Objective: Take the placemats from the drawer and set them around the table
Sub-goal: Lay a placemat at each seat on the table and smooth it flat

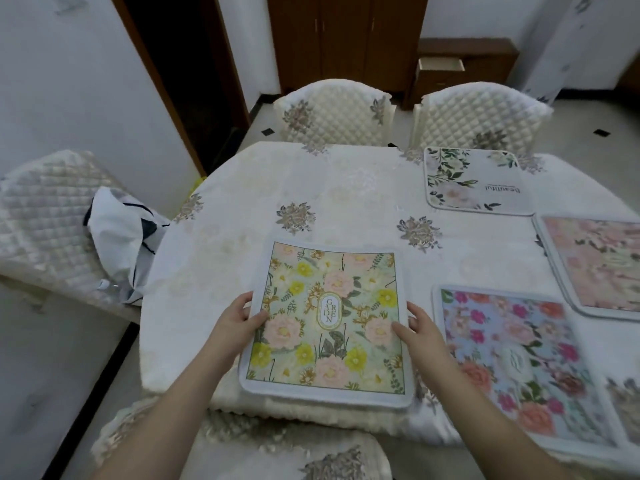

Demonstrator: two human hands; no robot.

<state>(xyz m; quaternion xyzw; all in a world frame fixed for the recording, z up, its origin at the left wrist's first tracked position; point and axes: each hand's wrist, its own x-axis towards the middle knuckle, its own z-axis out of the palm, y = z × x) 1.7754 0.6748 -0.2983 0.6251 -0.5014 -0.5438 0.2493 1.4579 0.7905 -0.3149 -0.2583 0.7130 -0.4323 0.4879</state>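
Observation:
A green floral placemat (329, 317) with a "GARDEN" label lies at the near edge of the table (242, 188). My left hand (239, 320) grips its left edge, thumb on top. On the opposite edge, my right hand (415, 327) holds on in the same way. A blue placemat (512, 362) with pink flowers lies just to the right. Further right is a pink floral placemat (602, 265). A white placemat (474, 181) marked "beautiful" lies at the far right side. An open drawer (440, 64) shows in the wooden cabinet at the back.
Two quilted chairs (334, 112) (481, 116) stand at the table's far side, another chair (45, 216) at the left carries a white cloth (121, 233), and one chair back (277, 452) is right below me. A dark doorway is at the back left.

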